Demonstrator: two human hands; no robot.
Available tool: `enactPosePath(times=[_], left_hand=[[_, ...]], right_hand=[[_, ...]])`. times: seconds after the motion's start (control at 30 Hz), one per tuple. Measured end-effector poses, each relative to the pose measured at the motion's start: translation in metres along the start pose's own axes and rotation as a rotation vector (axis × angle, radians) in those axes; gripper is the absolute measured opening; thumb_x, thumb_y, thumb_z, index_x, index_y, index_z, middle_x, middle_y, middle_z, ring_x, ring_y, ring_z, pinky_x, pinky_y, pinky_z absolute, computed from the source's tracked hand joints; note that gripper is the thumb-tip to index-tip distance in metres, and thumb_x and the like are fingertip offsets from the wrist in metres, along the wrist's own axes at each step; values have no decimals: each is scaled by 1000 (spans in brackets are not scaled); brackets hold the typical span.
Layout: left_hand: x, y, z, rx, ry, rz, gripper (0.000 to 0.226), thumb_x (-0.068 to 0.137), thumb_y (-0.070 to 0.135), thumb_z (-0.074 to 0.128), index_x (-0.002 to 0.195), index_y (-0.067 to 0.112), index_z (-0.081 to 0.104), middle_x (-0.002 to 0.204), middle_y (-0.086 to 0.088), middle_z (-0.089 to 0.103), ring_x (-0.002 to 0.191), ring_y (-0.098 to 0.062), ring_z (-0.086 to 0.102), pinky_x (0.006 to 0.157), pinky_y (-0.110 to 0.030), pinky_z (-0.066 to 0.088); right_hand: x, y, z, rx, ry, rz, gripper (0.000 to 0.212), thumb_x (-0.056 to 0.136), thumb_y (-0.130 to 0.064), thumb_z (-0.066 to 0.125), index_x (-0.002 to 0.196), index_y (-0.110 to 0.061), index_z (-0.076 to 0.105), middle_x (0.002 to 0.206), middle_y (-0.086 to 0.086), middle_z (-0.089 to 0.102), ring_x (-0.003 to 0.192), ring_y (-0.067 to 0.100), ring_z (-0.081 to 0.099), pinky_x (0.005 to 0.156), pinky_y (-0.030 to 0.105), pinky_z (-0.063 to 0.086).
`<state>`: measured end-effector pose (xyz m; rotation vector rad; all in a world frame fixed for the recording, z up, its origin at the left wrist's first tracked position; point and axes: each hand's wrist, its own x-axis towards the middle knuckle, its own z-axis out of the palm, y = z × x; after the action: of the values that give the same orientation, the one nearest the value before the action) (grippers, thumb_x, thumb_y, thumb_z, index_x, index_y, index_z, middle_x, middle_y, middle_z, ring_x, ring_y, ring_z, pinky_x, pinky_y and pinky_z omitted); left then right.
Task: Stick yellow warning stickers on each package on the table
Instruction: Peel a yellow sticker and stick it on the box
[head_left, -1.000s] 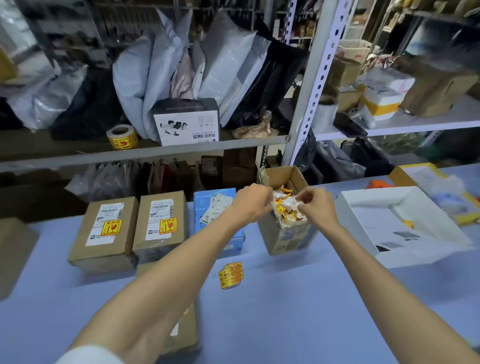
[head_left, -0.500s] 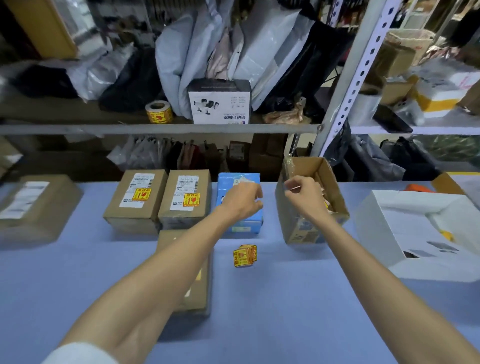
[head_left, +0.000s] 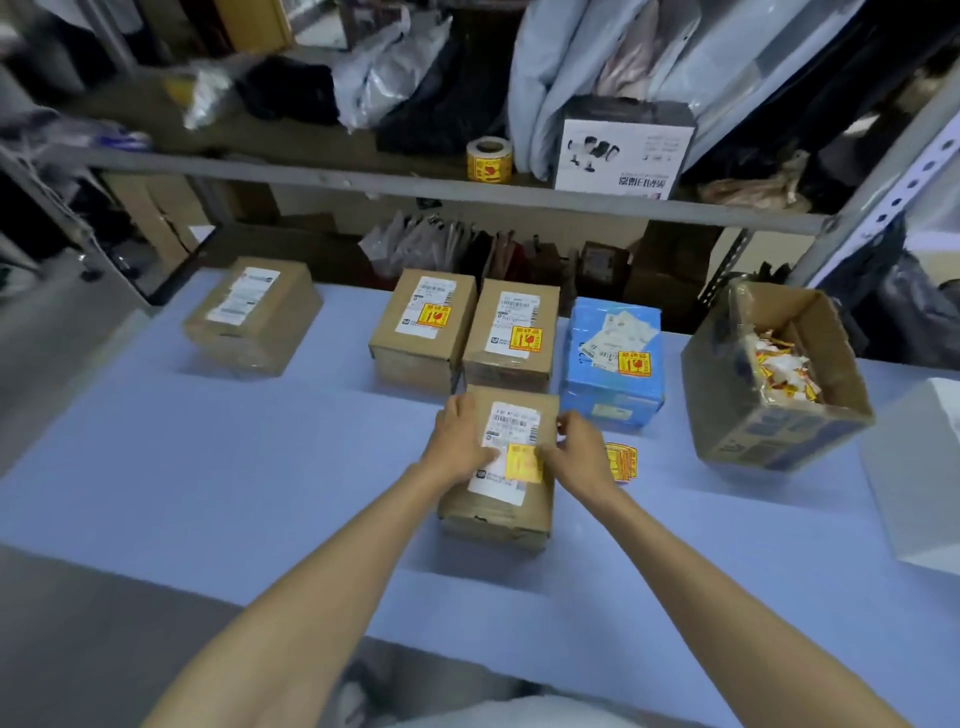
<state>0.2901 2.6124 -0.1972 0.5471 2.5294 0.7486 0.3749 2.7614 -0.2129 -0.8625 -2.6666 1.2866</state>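
Note:
A brown package (head_left: 498, 506) lies nearest me on the blue table (head_left: 208, 467). A yellow warning sticker (head_left: 523, 462) sits on its white label. My left hand (head_left: 460, 441) rests on the package's left side, fingers on the label beside the sticker. My right hand (head_left: 582, 449) touches the sticker's right edge with its fingertips. Behind stand two brown packages (head_left: 423, 332) (head_left: 511, 338) and a blue package (head_left: 613, 358), each with a yellow sticker. Far left, another brown package (head_left: 254, 317) shows only a white label. A small stack of stickers (head_left: 622, 462) lies right of my right hand.
An open cardboard box (head_left: 737, 410) holding peeled sticker backings stands at the right. A white box (head_left: 919, 467) sits at the far right edge. A sticker roll (head_left: 489, 158) and a white carton (head_left: 623, 150) stand on the shelf behind the table.
Both hands left the open box on the right and came down onto the nearest brown package. The blue package now shows a yellow sticker. My view has swung left and down.

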Motion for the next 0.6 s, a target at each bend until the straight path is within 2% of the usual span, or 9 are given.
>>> enactPosePath(times=[0.07,0.13,0.2,0.27,0.4,0.53,0.6], left_hand=[[-7,-16,3,-118,-50,-58,77,78,20,75,139,7,29,140,-13,35,130,-30,37,104,-36,36],[-11,-31,4,-288,-74,-156,66,78,22,77,130,5,40,134,-12,50,123,-27,49,97,-35,43],[-16,-43,5,-425,-70,-179,58,77,23,78,125,8,48,130,-9,58,117,-24,56,94,-33,46],[-22,-52,2,-464,-67,-146,56,80,23,76,127,9,48,131,-6,58,117,-23,56,91,-28,44],[-35,-84,-12,-520,-83,-124,63,85,26,70,139,15,38,138,-4,53,120,-23,54,93,-28,43],[-49,-136,-47,-593,-32,-136,64,84,22,71,140,19,40,134,2,54,114,-17,55,89,-22,41],[-55,-166,-67,-622,-14,-145,64,83,18,72,140,19,42,127,4,55,107,-12,54,88,-20,39]], right_hand=[[-12,-1,10,40,26,69,36,80,-16,67,111,-4,54,112,13,65,102,30,62,83,43,51],[-23,-5,17,99,42,157,44,81,-16,70,119,-3,52,118,12,65,107,28,61,87,40,50],[-33,-9,22,195,54,202,51,79,-13,73,125,-6,52,122,10,64,106,25,61,90,39,51],[-41,-12,32,314,43,223,58,80,-11,73,132,-14,49,124,5,63,104,19,61,93,37,50],[-52,-29,68,442,-2,269,75,86,-15,65,149,-26,25,130,-7,56,112,17,58,102,38,45],[-65,-66,117,459,-63,276,55,85,-12,65,135,-15,40,124,1,58,108,18,58,95,35,48],[-67,-83,143,487,-68,241,52,86,-10,64,133,-17,44,118,-2,60,106,18,60,94,36,49]])
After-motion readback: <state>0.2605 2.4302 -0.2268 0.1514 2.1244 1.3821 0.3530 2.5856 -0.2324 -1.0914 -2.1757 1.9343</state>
